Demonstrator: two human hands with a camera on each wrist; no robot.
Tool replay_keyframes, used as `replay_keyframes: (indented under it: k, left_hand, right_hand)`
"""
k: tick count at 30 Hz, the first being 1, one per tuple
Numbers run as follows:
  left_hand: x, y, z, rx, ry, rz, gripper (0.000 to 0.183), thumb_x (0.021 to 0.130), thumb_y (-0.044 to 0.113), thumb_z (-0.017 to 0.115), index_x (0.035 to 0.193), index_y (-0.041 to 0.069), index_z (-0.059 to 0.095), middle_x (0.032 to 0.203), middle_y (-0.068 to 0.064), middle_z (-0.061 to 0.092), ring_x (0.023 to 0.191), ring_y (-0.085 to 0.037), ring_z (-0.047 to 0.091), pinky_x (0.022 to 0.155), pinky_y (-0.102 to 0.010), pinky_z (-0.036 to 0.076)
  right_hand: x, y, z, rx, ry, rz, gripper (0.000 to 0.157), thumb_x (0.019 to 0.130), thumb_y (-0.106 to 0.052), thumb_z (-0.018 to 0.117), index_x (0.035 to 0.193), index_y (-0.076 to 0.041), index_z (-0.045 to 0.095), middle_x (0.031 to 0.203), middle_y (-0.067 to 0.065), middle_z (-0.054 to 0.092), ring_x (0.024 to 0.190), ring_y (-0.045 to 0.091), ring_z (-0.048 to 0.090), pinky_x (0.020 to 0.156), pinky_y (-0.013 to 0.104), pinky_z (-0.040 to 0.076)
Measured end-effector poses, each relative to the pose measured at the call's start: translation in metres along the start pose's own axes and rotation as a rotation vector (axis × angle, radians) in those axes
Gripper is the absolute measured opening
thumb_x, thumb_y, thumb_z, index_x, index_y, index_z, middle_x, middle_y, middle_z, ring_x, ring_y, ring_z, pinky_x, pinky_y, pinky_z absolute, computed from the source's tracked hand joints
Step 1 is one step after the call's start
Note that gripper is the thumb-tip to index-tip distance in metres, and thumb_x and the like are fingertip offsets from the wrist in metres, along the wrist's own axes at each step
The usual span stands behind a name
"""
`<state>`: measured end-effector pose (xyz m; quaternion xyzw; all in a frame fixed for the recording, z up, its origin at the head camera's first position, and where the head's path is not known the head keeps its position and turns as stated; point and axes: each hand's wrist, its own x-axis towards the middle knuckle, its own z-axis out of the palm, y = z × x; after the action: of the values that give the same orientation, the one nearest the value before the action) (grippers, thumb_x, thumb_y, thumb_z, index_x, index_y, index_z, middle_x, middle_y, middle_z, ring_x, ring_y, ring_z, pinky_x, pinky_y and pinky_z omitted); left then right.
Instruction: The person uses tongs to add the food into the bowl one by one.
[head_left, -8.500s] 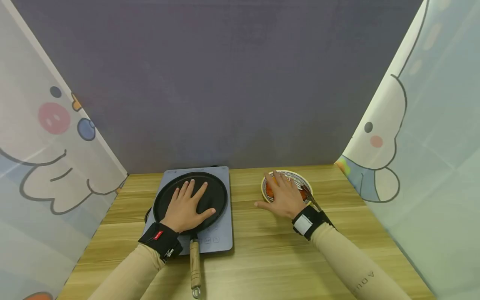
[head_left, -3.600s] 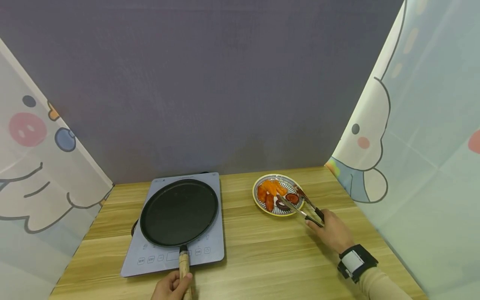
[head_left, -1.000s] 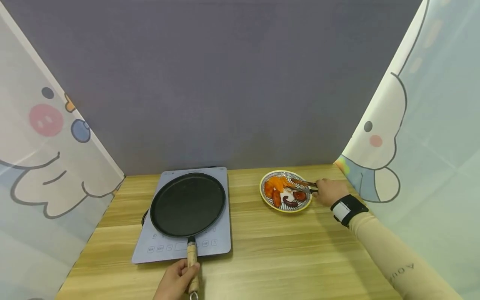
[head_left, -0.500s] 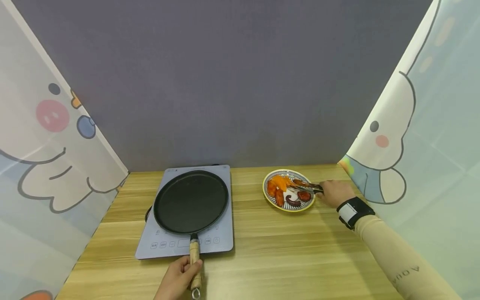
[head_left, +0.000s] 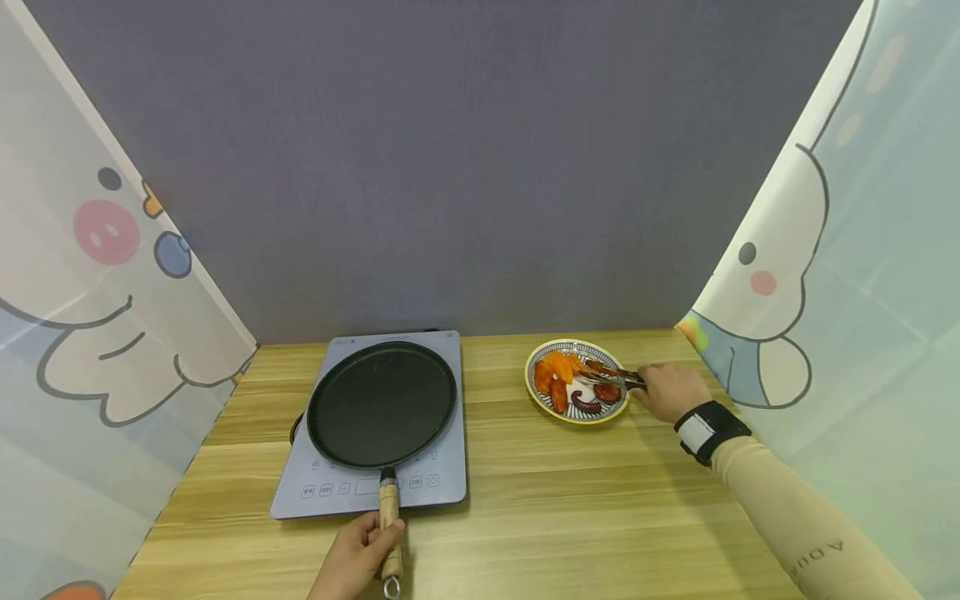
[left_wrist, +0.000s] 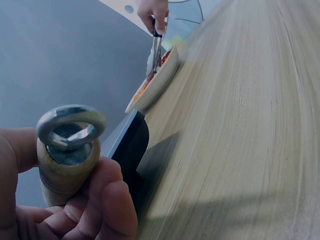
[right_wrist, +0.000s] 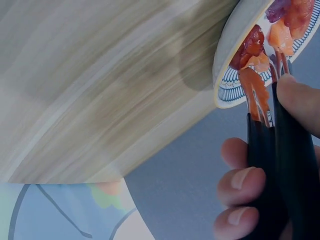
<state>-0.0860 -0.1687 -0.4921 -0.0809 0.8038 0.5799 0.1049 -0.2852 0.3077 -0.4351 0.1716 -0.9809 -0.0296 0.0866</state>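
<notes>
My left hand point(head_left: 352, 554) grips the wooden handle of a flat black frying pan point(head_left: 382, 404). In the left wrist view the handle's metal ring point(left_wrist: 71, 125) points toward the camera. The pan sits on a grey induction cooktop point(head_left: 288, 498). On the right, my right hand point(head_left: 672, 389) holds black-handled metal tongs point(head_left: 611, 379), their arms close together. The tong tips lie among food on a patterned plate with a yellow rim point(head_left: 581, 422). This food includes orange pieces point(head_left: 557, 365), a dark curled tentacle point(head_left: 585, 405) and a round red slice point(head_left: 607, 392).
The wooden table point(head_left: 555, 508) extends between the cooktop and the plate and toward the front. A dark grey panel point(head_left: 480, 167) stands behind it. Cartoon-printed walls point(head_left: 892, 275) flank both sides.
Both hands earlier lay spread over the pan and plate. The left then took the handle, the right the tongs. The tongs moved farther over the plate and narrowed; the last half second shows little movement.
</notes>
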Motion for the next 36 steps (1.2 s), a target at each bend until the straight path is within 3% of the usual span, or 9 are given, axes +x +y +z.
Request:
replay_keyframes:
  k: [13,23,36]
  left_hand:
    - [0.002,0.001,-0.002,-0.004,-0.008,0.003,0.031,0.087,0.028,0.057,0.090,-0.003,0.056,0.056,0.002,0.048,0.050,-0.012,0.043,0.045,-0.023,0.040]
    - [0.002,-0.001,0.000,-0.025,-0.017,-0.008,0.033,0.087,0.028,0.057,0.092,-0.004,0.055,0.057,0.001,0.050,0.051,-0.013,0.045,0.046,-0.023,0.041]
    - [0.001,-0.001,0.001,-0.027,-0.025,-0.009,0.034,0.087,0.030,0.057,0.091,-0.003,0.055,0.057,0.002,0.050,0.051,-0.013,0.045,0.046,-0.025,0.043]
  right_hand:
    - [-0.001,0.004,0.000,0.007,0.014,0.007,0.029,0.079,-0.036,0.065,0.069,-0.012,0.051,0.063,0.005,0.055,0.053,0.023,0.049,0.042,0.045,0.041]
    - [0.004,-0.003,-0.003,-0.059,-0.002,0.015,0.034,0.076,-0.035,0.067,0.079,-0.002,0.057,0.064,0.008,0.054,0.053,0.024,0.050,0.042,0.045,0.043]
    - [0.013,-0.006,-0.001,-0.060,-0.031,-0.005,0.025,0.083,-0.030,0.062,0.075,-0.007,0.056,0.064,0.007,0.056,0.054,0.024,0.051,0.042,0.047,0.043]
